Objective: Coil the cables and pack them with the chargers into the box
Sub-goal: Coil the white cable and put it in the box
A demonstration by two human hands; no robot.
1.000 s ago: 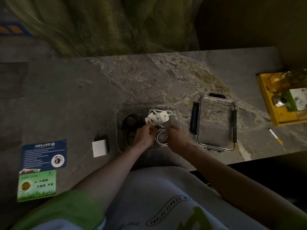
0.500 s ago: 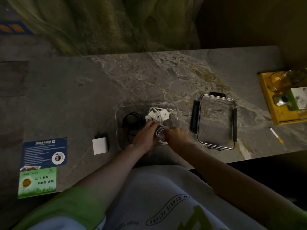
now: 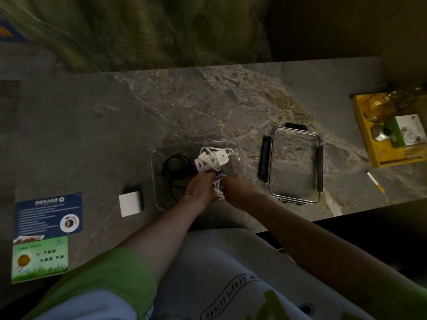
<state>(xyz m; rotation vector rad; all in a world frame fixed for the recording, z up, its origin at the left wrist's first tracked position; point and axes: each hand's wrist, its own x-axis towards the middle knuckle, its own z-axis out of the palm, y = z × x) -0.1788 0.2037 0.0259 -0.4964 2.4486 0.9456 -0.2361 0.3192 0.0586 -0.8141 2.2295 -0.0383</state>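
Observation:
A clear plastic box (image 3: 159,153) sits on the marble table in front of me. Inside it lie a coiled black cable (image 3: 173,168) on the left and two white chargers (image 3: 211,160) with a white cord at the back right. My left hand (image 3: 199,189) and my right hand (image 3: 234,188) meet over the box's front right part, both pinching a coiled white cable (image 3: 218,184) between them. A white charger block (image 3: 129,203) with a black one behind it lies on the table left of the box.
The box's clear lid (image 3: 294,163) with black clips lies to the right. A yellow tray (image 3: 369,144) with a glass and small items stands at the far right, a cigarette (image 3: 375,182) near it. Two printed cards (image 3: 47,214) lie at the left.
Both hands have drawn closer together over the white cable coil in the box's front right. The box's other contents have not moved.

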